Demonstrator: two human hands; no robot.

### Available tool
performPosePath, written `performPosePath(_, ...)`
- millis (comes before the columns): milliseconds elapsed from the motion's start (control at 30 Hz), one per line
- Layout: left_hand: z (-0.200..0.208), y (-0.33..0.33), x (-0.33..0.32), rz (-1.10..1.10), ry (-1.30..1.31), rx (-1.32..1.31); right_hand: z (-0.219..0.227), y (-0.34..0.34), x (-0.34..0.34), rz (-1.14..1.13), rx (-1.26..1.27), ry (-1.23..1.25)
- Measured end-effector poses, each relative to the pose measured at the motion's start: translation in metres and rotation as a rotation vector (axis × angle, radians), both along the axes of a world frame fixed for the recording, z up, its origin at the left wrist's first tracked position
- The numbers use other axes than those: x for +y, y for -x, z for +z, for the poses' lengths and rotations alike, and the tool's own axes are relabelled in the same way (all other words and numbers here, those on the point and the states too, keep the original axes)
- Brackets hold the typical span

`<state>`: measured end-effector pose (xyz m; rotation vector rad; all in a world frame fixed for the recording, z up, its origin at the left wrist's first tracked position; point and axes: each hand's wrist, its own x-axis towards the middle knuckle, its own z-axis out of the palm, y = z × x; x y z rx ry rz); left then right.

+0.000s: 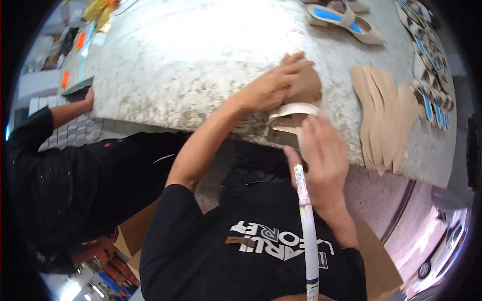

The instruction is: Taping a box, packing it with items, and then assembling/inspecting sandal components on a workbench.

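A tan shoe with a pale strap (pixel 301 109) is between my hands at the table's near edge. My left hand (pixel 273 86) lies over its brown front part (pixel 307 86), fingers stretched together along it, the thumb hidden. Blurred by motion, my right hand (pixel 325 155) is at the nearer end of the shoe, its thumb on one side and fingers on the other. A long white rod (pixel 310 241) with a crusted, pink-stained tip rises from the lower edge in front of my right wrist; no hand is seen on it.
Several tan insoles (pixel 384 115) lie fanned out at right on the stained table (pixel 175 95). Shoes with blue insole patches (pixel 341 19) stand at the far right, with more in a row (pixel 427 50) along the right edge. Another person's arm (pixel 70 113) rests at the left corner.
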<state>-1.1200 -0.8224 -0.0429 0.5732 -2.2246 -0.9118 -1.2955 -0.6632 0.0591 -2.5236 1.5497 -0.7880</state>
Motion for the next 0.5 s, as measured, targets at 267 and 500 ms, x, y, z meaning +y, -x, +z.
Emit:
performPosePath(267,-0.004,0.0,0.017,-0.063,-0.084,0.009,-0.025,-0.024,-0.025,0.015,0.231,-0.343)
performPosePath(500,0.007,0.004,0.009,-0.073,-0.13,-0.049,-0.009,-0.031,-0.04,0.037,0.286,-0.381)
